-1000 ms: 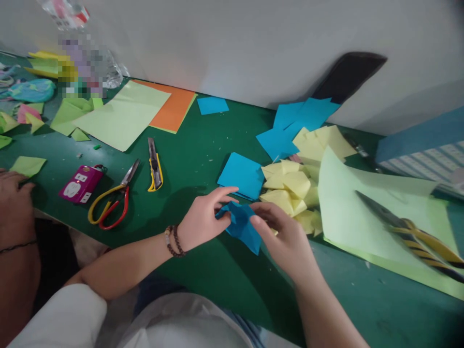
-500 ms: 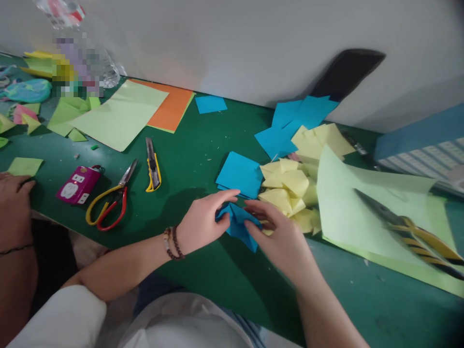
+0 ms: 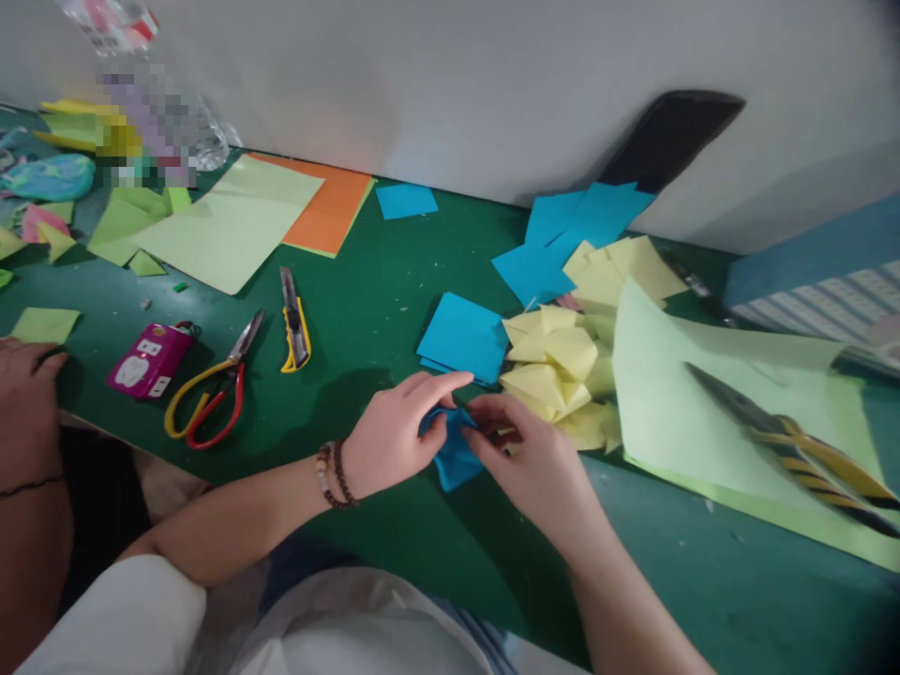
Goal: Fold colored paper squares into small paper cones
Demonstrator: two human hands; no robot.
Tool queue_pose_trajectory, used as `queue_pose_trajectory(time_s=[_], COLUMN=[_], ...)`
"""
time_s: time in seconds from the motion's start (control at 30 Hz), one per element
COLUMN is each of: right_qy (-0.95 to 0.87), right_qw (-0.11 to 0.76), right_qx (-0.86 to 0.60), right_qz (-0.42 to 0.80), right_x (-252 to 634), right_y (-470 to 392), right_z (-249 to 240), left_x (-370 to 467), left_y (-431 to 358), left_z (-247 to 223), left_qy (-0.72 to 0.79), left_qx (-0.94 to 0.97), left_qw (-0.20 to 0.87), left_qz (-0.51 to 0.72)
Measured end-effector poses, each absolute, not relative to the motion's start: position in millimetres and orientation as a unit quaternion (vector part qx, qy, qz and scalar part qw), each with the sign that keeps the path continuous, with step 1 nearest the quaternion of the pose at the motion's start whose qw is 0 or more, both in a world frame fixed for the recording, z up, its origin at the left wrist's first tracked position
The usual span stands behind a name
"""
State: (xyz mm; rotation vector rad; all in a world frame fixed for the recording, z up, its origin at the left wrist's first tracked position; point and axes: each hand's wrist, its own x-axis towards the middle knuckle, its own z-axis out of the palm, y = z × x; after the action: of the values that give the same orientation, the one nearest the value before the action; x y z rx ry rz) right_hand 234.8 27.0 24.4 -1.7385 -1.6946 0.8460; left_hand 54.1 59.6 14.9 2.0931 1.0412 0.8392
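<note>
Between my two hands is a folded piece of blue paper (image 3: 456, 459), held just above the green table. My left hand (image 3: 397, 422) pinches its left side with thumb and fingers, the index finger reaching out over the top. The thumb and fingertips of my right hand (image 3: 531, 450) grip its upper right edge. Part of the paper is hidden behind the fingers. Right behind the hands lies a stack of blue paper squares (image 3: 464, 333). Folded pale yellow paper pieces (image 3: 555, 361) are heaped beside it, close to my right hand.
Left of my hands lie a yellow utility knife (image 3: 295, 323), scissors (image 3: 232, 370) and a purple power adapter (image 3: 150, 361). Another person's hand (image 3: 28, 375) rests at the left edge. Large scissors (image 3: 780, 436) lie on pale green sheets (image 3: 675, 403) at right.
The blue paper's spread corner at the lower right has drawn in, and the piece looks narrower. My right fingers have moved inward, nearer my left hand.
</note>
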Motion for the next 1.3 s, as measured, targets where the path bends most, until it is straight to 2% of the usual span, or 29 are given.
queue_pose_trajectory(time_s=[0.23,0.5,0.63,1.3], right_qy=[-0.588,-0.555,-0.547,-0.552], right_qw=[0.318,0.320,0.319,0.296], right_qx=[-0.630,-0.640,-0.663,-0.646], right_qz=[0.395,0.424,0.400,0.436], right_x=[235,235,237,235], right_y=[29,28,28,27], right_z=[27,28,27,23], left_x=[55,55,54,56], left_y=[62,70,74,77], left_z=[19,22,22,22], left_qy=[0.392,0.444,0.442,0.472], left_qx=[0.748,0.639,0.588,0.532], left_qw=[0.421,0.547,0.615,0.650], left_qz=[0.332,0.308,0.285,0.268])
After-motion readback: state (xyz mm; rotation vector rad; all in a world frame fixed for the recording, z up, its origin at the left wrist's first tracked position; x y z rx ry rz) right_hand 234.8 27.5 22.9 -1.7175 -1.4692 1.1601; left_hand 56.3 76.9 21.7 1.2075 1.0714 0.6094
